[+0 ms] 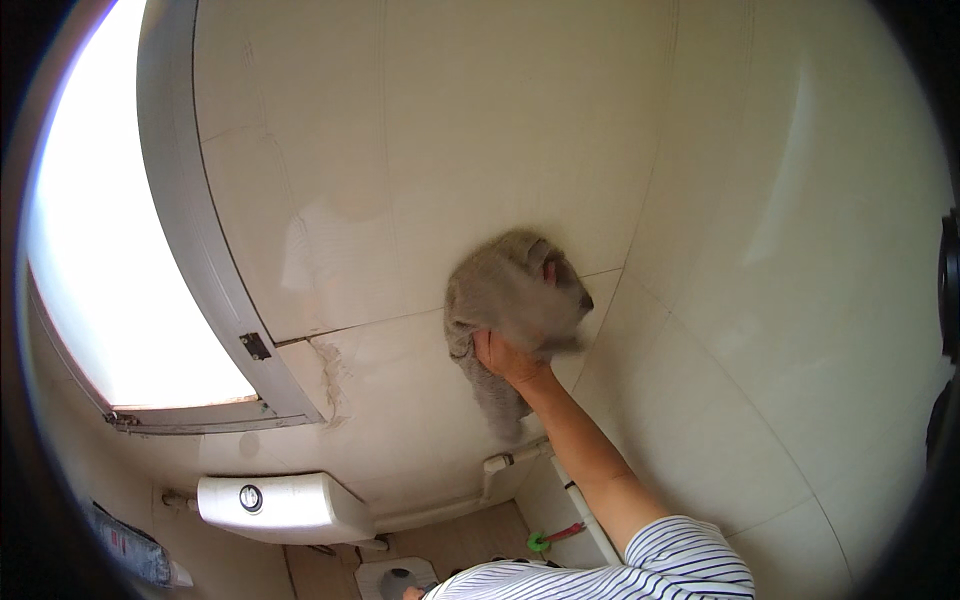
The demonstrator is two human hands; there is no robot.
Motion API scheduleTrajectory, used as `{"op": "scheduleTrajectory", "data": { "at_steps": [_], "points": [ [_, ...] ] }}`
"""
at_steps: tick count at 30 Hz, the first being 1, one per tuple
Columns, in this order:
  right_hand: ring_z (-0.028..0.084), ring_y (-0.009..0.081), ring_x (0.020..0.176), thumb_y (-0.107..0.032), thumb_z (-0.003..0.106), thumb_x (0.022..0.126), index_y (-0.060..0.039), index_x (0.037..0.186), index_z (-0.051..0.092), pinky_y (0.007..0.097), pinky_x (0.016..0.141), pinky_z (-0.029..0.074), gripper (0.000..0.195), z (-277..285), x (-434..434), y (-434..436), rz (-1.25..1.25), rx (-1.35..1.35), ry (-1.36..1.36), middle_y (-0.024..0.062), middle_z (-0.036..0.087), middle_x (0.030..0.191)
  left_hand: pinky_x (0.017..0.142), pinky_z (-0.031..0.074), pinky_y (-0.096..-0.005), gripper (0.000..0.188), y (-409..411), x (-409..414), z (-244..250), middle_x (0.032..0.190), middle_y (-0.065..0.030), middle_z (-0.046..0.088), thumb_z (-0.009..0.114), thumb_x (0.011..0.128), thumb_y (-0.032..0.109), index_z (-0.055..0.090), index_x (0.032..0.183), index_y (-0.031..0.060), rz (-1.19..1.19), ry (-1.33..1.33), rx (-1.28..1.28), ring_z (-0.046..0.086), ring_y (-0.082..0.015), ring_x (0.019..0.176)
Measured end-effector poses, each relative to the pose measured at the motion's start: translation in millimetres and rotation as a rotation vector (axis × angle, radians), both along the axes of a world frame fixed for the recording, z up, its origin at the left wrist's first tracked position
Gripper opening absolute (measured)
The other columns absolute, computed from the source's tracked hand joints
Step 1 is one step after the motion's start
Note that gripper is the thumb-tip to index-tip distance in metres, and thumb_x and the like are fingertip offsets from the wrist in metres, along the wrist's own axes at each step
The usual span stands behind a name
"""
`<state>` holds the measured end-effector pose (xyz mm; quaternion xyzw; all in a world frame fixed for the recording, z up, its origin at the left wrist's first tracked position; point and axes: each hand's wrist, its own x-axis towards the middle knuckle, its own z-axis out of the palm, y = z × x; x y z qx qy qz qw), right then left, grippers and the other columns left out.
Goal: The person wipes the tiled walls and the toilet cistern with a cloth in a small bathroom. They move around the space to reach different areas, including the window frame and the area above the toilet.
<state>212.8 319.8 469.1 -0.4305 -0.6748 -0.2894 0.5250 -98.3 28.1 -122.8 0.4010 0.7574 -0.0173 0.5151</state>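
Observation:
My right hand [510, 358] is raised against the tiled wall [465, 150], shut on a grey-brown cloth [502, 292]. The cloth is bunched over the fingers and pressed to the tiles close to the wall corner; one end hangs below the wrist. Its outline is blurred, and the fingertips are mostly hidden. Of my left hand [413, 593] only a small part shows at the bottom edge, beside my striped shirt; whether it holds anything cannot be told.
At the left is a bright window with a grey metal frame [225, 300]. Below it a white plastic cistern [277, 506] hangs on the wall. White pipes [581, 510], a green-headed brush with a red handle [538, 541] and a squat toilet [397, 576] are lower down.

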Motion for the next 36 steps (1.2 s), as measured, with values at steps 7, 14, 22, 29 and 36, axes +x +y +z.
{"op": "scheduleTrajectory", "data": {
  "at_steps": [7, 14, 22, 29, 36],
  "points": [
    [0.022, 0.0589, 0.144, -0.034, 0.062, 0.092, 0.0059, 0.150, 0.038, 0.0682, 0.118, 0.019, 0.075, 39, 2, 31, 0.032, 0.135, 0.137, 0.0344, 0.028, 0.156, 0.095, 0.052, -0.0404, 0.048, -33, -6, -3, 0.116, -0.0209, 0.073, 0.069, 0.082, 0.038, 0.075, 0.113, 0.0028, 0.027, 0.000, -0.034, 0.068, -0.0350, 0.115],
    [0.023, 0.0553, 0.145, -0.023, 0.059, 0.092, 0.0028, 0.143, 0.050, 0.0693, 0.118, 0.017, 0.057, -79, -30, -7, 0.045, 0.050, -0.085, 0.0333, 0.033, 0.154, 0.093, 0.054, -0.0403, 0.047, -50, -11, -5, 0.116, -0.0189, 0.073, 0.070, 0.081, 0.040, 0.077, 0.110, 0.0044, -0.019, 0.013, -0.073, 0.069, -0.0325, 0.113],
    [0.025, 0.0582, 0.141, -0.015, 0.056, 0.094, 0.0031, 0.142, 0.050, 0.0718, 0.117, 0.019, 0.052, -40, -43, 12, 0.133, 0.012, 0.101, 0.0271, 0.041, 0.151, 0.095, 0.053, -0.0420, 0.049, -53, -19, 21, 0.114, -0.0201, 0.073, 0.072, 0.080, 0.044, 0.077, 0.111, 0.0062, 0.043, -0.015, 0.006, 0.069, -0.0354, 0.112],
    [0.024, 0.0582, 0.141, -0.013, 0.057, 0.094, 0.0087, 0.142, 0.046, 0.0723, 0.116, 0.021, 0.054, -160, -55, -11, 0.037, -0.017, -0.026, 0.0296, 0.035, 0.153, 0.092, 0.054, -0.0408, 0.044, -56, -14, 31, 0.111, -0.0196, 0.074, 0.072, 0.083, 0.042, 0.078, 0.110, 0.0084, 0.064, -0.040, 0.123, 0.070, -0.0341, 0.110],
    [0.034, 0.0570, 0.139, -0.021, 0.060, 0.092, 0.0043, 0.140, 0.052, 0.0735, 0.114, 0.025, 0.055, -112, -75, 8, 0.112, 0.110, 0.250, 0.0338, 0.039, 0.150, 0.086, 0.055, -0.0389, 0.041, -69, -24, 28, 0.101, -0.0185, 0.076, 0.073, 0.081, 0.041, 0.079, 0.105, 0.0088, 0.096, -0.006, 0.119, 0.073, -0.0312, 0.099]
  ]
}}
